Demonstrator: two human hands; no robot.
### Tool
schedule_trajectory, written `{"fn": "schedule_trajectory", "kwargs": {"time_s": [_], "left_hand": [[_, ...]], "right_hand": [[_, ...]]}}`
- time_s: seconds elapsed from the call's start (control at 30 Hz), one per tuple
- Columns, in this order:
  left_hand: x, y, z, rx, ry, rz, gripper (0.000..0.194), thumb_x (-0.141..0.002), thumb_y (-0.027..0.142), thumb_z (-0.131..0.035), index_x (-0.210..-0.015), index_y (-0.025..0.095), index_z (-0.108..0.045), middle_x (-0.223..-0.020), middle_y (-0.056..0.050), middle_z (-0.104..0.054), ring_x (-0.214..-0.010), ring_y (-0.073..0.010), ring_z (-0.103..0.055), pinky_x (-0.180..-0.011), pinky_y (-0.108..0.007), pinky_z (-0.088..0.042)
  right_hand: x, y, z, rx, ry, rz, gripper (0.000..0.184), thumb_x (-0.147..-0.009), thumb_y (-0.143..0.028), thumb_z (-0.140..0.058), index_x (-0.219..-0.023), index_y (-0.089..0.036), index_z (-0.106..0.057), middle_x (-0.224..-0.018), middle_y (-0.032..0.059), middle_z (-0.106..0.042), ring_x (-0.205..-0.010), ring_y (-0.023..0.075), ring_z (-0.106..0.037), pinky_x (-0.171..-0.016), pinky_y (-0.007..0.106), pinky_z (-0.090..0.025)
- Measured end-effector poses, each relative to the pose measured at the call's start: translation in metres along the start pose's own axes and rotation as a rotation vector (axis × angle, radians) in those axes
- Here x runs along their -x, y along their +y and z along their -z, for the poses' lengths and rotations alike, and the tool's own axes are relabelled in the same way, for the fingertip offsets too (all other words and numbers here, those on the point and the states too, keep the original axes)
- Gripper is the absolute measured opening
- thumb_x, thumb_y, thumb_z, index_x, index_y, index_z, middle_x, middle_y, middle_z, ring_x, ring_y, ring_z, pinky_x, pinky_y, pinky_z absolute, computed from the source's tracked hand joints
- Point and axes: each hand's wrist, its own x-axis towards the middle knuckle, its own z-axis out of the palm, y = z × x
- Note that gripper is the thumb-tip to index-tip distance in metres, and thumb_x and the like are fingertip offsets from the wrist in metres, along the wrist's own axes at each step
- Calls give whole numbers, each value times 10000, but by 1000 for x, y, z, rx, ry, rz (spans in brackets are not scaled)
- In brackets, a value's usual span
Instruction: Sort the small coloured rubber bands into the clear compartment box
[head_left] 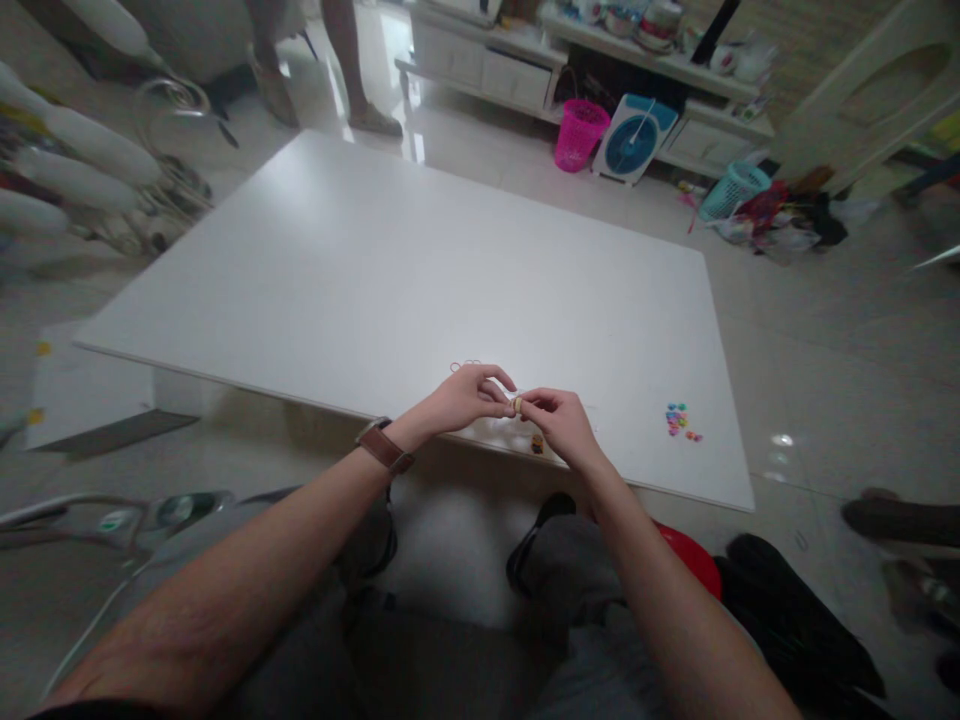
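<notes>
Two-handed at tabletop (480, 260) edge: pinching small yellowish pc. (517, 405) w/ L hand (476, 393) & R hand (559, 415), prob. adjusting it; next, prob. needs steady, light grip.

A white worktop (420, 240) stands on a pale, glossy floor (795, 340) bearing bright reflections. Beyond it, low white cabinets (517, 80) line a textured wall (817, 35). A pink basket (579, 140), a blue-and-white fan (636, 145) and, farther right, a turquoise basket (733, 195) stand before the cabinets. A pale panel (900, 85) leans into the upper right corner.
</notes>
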Motion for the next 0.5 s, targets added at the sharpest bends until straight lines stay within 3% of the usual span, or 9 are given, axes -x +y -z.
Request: {"fn": "schedule_trajectory", "kwargs": {"time_s": [0.17, 0.5], "left_hand": [[1, 0, 1, -23, -24, 5, 342, -716, 259, -840, -983, 151, -656, -755, -67, -774, -742, -188, -736, -657, -258, -529], [0, 1, -4, 133, 111, 71, 308, -689, 227, -858, -911, 137, -664, -745, -71, -766, -732, -180, -729, -732, -315, -576]], "right_hand": [[-1, 1, 0, -10, -79, 6, 258, -793, -422, -709, -791, -165, -737, -743, 53, -708, -660, 166, -611, -614, 276, -466], [3, -1, -5, 148, 140, 147, 185, -825, -354, -665, -769, -179, -690, -721, 28, -680, -627, 148, -572, -603, 265, -428]]}}
